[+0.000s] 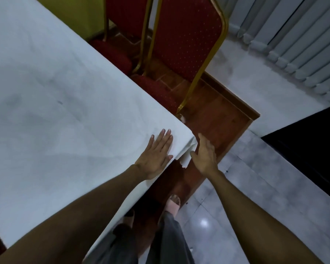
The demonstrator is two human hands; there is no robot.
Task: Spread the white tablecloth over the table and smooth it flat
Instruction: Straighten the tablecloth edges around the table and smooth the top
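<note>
The white tablecloth [55, 96] covers the table across the left half of the view, with faint creases on its surface. My left hand [156, 155] lies flat with straight fingers on the cloth near the table's right corner. My right hand [204, 155] is just past that corner, fingers straight, touching the hanging flap of cloth [187, 155] that drops off the corner. The table itself is hidden under the cloth.
Two red chairs with gold frames [187, 40] stand close behind the table's far edge. A brown wooden platform [223, 119] lies under the table, with grey tile floor [246, 197] to the right. Pale vertical blinds [293, 35] hang at the upper right. My feet are below the corner.
</note>
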